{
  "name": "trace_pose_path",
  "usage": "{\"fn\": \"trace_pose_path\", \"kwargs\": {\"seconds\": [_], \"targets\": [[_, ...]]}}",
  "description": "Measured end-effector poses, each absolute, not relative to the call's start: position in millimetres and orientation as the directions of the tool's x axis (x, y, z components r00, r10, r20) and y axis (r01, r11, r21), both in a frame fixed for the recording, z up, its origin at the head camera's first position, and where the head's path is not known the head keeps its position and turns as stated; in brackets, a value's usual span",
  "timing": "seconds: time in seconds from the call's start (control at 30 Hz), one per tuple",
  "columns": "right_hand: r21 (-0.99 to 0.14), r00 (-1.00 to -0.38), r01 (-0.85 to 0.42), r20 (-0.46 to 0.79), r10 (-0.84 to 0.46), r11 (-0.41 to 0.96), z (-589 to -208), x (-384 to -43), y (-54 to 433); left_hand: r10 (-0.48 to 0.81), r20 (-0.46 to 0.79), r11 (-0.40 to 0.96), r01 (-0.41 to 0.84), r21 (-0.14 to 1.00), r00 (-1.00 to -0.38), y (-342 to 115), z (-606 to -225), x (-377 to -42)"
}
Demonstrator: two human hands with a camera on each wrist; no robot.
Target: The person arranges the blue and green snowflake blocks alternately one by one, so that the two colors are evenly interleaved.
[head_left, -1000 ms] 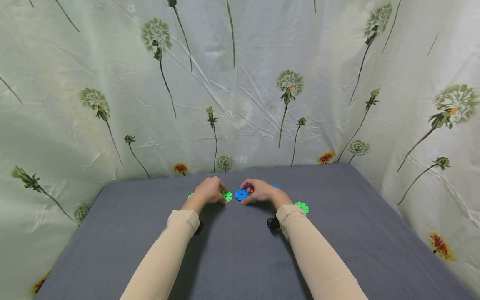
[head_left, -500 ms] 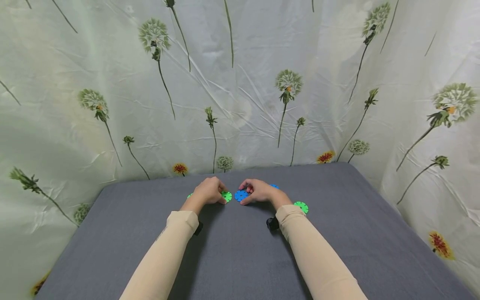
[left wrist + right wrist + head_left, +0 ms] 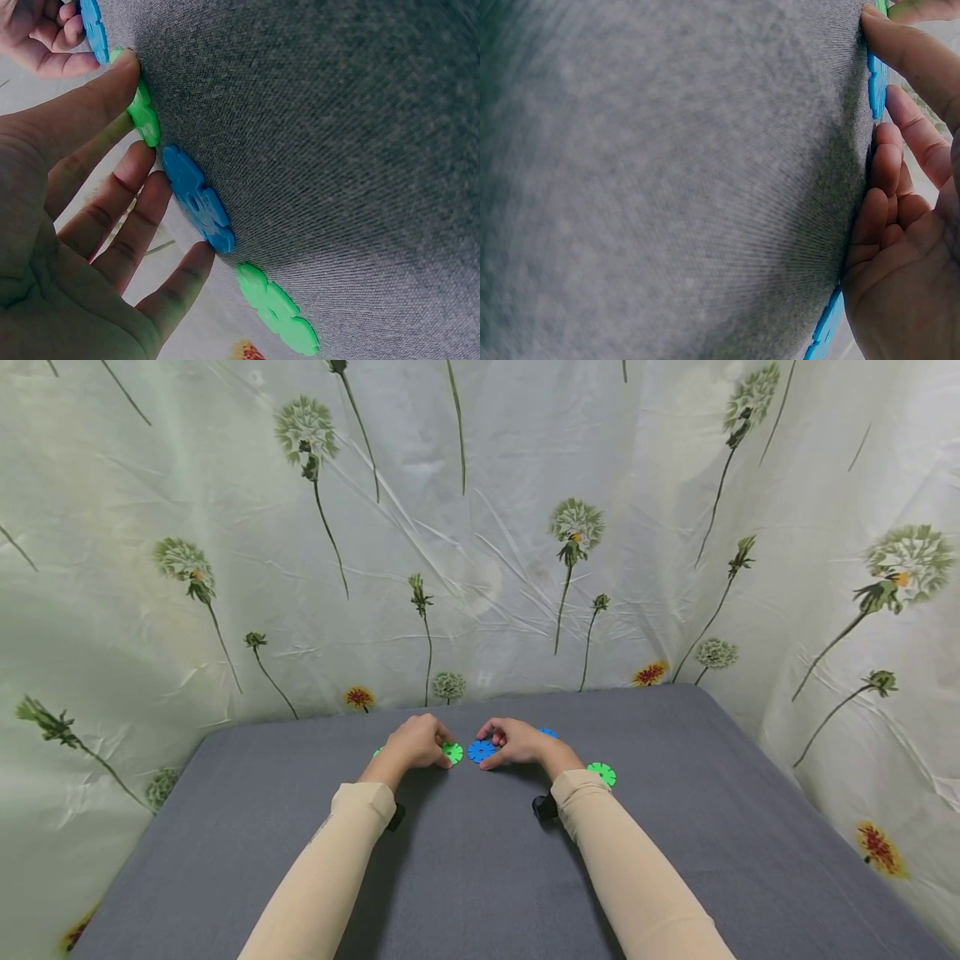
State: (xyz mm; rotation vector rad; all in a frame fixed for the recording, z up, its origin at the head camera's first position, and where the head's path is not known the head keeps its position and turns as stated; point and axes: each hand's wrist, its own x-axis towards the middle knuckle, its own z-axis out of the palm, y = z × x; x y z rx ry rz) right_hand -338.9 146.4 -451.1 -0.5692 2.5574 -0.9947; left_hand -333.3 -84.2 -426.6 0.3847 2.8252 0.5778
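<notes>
While both hands meet at ctr of the head view, L hand [image 3: 412,743] has a green disc [image 3: 453,753] pinched btwn thumb & index; per L wrist cam, its other fingers are loosely spread, tips by the edge of a 2nd blue disc [image 3: 196,199], can't tell if touching. R hand [image 3: 519,742] has thumb & a fingertip at opp. edges of a blue disc [image 3: 480,751], ctr frame, just right of the green one w/ a thin gap; its other fingers are curled in (R wrist cam). Discs are flat, notched round the rim. In L wrist view an end green disc [image 3: 277,307] lies lower right of ctr, next to 2nd blue. In head view a far blue disc [image 3: 549,732] peeks out behind R hand, partly hidden, & a near green disc [image 3: 603,772] shows right of ctr by R sleeve [image 3: 622,852]. Grey cloth [image 3: 465,877] below; pale floral curtain [image 3: 487,527] fills upper frame.
</notes>
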Motion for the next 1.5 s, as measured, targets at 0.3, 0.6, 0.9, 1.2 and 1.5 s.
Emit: {"fn": "trace_pose_path", "kwargs": {"seconds": [0.3, 0.6, 0.9, 1.2, 1.5], "targets": [[-0.720, -0.857, -0.239, -0.159, -0.490, 0.651, -450.5, -337.6, 147.5, 0.302, -0.174, 0.887, 0.209, 0.413, -0.937, -84.3, -428.2, -333.8], [-0.679, -0.866, -0.261, -0.148, -0.477, 0.686, -447.1, -336.1, 144.3, 0.336, -0.145, 0.881, 0.257, 0.397, -0.931, -85.6, -427.4, -333.5], [-0.626, -0.871, -0.298, -0.130, -0.474, 0.721, -437.1, -326.2, 141.9, 0.359, -0.173, 0.884, 0.275, 0.379, -0.917, -84.6, -426.6, -333.9], [-0.620, -0.875, -0.294, -0.132, -0.466, 0.727, -415.7, -312.3, 165.3, 0.378, -0.180, 0.882, 0.294, 0.369, -0.908, -85.5, -422.7, -334.0], [-0.576, -0.888, -0.291, -0.135, -0.439, 0.764, -414.6, -294.3, 210.4, 0.425, -0.136, 0.862, 0.354, 0.363, -0.895, -79.2, -425.6, -332.3]]}}
